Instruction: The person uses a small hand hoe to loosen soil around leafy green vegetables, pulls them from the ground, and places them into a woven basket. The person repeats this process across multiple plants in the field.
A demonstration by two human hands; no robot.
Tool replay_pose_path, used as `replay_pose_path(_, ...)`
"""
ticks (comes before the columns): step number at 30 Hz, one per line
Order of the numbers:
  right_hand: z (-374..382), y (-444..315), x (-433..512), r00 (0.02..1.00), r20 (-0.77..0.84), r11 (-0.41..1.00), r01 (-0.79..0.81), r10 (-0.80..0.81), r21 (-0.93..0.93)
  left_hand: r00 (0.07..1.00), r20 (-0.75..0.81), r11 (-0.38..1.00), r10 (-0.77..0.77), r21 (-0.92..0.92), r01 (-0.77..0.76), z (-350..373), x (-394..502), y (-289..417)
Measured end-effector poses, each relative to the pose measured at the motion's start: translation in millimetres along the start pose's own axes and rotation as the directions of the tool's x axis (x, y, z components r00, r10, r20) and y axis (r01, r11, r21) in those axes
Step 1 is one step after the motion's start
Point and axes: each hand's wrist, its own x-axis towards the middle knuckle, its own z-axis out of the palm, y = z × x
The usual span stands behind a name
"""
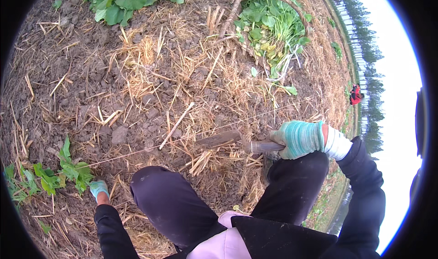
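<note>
My right hand (298,140), in a teal and white knit glove, is closed around the handle (263,147) of a hand tool above my knee. Just past the handle's end, a flat, soil-coloured piece (219,139) lies in the straw; whether it belongs to the tool is unclear. Far to the left, my left hand (99,187), gloved alike, is low at the edge of some green leafy plants (77,173). Leaves partly cover its fingers, so its grip cannot be made out. A thin string (212,130) stretches slantwise over the ground between the plants and the right side.
A woven basket with an arched handle (234,14) holds pulled leafy greens (273,26), some spilling out. More broad-leaved greens (133,0) are at the top. Loose straw (143,53) covers cloddy soil. A person in red (356,95) is far off, near trees.
</note>
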Motion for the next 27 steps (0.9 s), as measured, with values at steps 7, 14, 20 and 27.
replay_pose_path(7, 49.0, 130.8, 48.2, 0.884, -0.465, 0.901, 0.236, -0.043, 0.365, 0.968, 0.141, 0.523, -0.209, -0.82, 0.233, -24.4, -21.5, 1.6)
replay_pose_path(14, 110.3, 267.8, 118.3, 0.756, -0.572, 0.749, 0.569, -0.316, 0.338, 0.999, 0.017, 0.492, -0.028, -0.87, 0.029, -206.9, -118.0, 181.6)
replay_pose_path(20, 107.8, 360.9, 183.2, 0.643, -0.624, 0.552, 0.352, 0.445, 0.756, 0.881, -0.114, 0.562, 0.459, -0.731, -0.387, -274.1, -209.1, 455.1)
replay_pose_path(27, 97.0, 361.0, 243.0, 0.646, -0.663, 0.695, 0.274, 0.379, 0.665, 0.682, 0.08, 0.5, 0.727, -0.743, -0.445, -177.1, -314.3, 664.4)
